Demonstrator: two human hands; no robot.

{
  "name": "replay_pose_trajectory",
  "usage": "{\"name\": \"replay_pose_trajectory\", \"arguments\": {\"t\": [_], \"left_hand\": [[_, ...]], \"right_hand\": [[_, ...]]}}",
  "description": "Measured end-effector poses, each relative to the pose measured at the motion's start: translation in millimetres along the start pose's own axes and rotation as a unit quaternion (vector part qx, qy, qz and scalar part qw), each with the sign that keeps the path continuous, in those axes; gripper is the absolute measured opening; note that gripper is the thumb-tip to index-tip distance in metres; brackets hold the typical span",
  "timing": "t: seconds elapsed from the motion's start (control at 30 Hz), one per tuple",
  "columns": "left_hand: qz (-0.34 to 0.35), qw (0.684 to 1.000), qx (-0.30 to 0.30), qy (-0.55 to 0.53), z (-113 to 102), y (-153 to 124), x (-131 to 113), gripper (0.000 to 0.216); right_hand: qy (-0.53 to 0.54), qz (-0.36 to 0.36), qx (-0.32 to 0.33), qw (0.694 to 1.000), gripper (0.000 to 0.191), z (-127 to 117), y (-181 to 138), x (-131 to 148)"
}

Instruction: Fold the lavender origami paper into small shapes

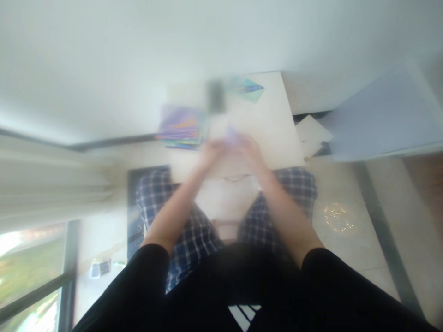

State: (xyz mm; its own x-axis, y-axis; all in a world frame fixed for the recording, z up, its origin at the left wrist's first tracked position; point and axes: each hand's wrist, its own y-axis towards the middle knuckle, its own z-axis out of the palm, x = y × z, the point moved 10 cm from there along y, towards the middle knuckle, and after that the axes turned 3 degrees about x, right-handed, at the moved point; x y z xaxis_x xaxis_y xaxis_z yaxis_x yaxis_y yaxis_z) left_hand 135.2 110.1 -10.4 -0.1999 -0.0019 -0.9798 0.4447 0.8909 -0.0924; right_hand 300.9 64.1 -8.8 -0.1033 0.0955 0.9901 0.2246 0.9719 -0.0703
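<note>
My left hand [215,148] and my right hand [247,146] meet over the near middle of the white table [270,124]. Between their closed fingers is a small pale purple piece of paper [231,134], its exact shape smeared by blur. To the left of my hands lies a stack of colourful sheets [182,125], mostly purple with orange on top. A blurred dark grey rectangular object [216,96] is beyond my hands. At the far side, a blue-green pointed piece [251,88], which looks like paper, lies on the table.
The table stands against a pale wall [138,60]. My knees in checked trousers [294,184] flank its near edge. A white panel [311,134] leans at right, beside a large greyish panel [384,115]. Small cards [99,268] lie on the floor at left by the window [32,272].
</note>
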Motion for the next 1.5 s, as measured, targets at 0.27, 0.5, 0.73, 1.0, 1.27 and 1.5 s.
{"name": "replay_pose_trajectory", "arguments": {"t": [0.27,0.5,0.73,1.0,1.27,1.5], "left_hand": [[0.003,0.999,-0.043,0.032,-9,-1,-2,0.024],[0.002,0.998,-0.046,0.048,-4,-2,-2,0.023],[-0.01,0.998,-0.044,0.049,-4,-9,-6,0.02],[-0.01,1.0,0.018,0.011,5,-7,-8,0.029],[0.047,0.999,0.026,0.006,13,-3,-10,0.039],[0.032,0.998,0.058,0.011,22,-5,-4,0.039]], "right_hand": [[0.036,-0.016,0.035,0.999,0.055,7,-5,12],[0.038,0.0,-0.019,0.999,0.05,-6,0,-2],[0.011,0.017,-0.054,0.998,0.048,-11,0,-8],[0.063,-0.014,-0.027,0.998,0.052,-3,-1,-3],[0.023,-0.056,-0.02,0.998,0.039,-4,2,4],[-0.014,-0.078,-0.035,0.996,0.043,-3,-3,9]]}}
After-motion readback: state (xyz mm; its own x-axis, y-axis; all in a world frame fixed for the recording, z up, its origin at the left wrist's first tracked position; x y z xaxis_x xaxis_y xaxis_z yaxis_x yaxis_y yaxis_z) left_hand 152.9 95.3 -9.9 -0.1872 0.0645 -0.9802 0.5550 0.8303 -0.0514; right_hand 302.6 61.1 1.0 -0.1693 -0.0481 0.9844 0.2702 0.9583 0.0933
